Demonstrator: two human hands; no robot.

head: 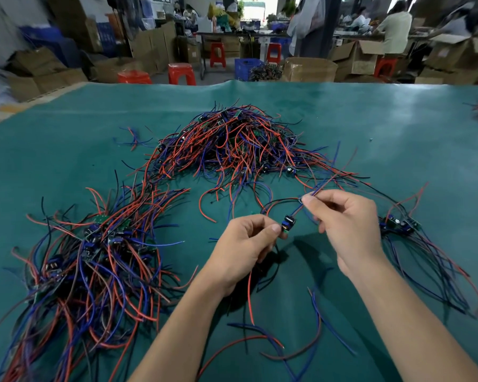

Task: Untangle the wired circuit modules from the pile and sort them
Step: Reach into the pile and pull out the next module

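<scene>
Over the green mat (398, 128), near the front edge: left hand (243, 244) pinching a small module (288, 224) between thumb and forefinger, held up off the surface. Right hand (348, 224) just beside it, thumb and forefinger closed on that module's blue and red wires (319, 188), which run up and away toward the pile (232, 144). Other fingers of both hands loosely curled. Behind, well apart from the hands: main tangled heap at the mat's middle. To the left, a second, longer heap (94, 257) with wires lying more or less one way, probably the sorted lot. To the right, a smaller cluster (398, 224) of modules, wires trailing toward the near edge.

Likely very light, the board rigid but small and easily cracked at solder joints; wires limp, springy, smooth-jacketed, prone to snagging on neighbours. Best gripped by the board's edges, as now, not by components. Wires better taken close to the board and drawn through the fingers, gently, never yanked, so that joints take no strain. Resistance probably means a loop caught in the pile.
</scene>
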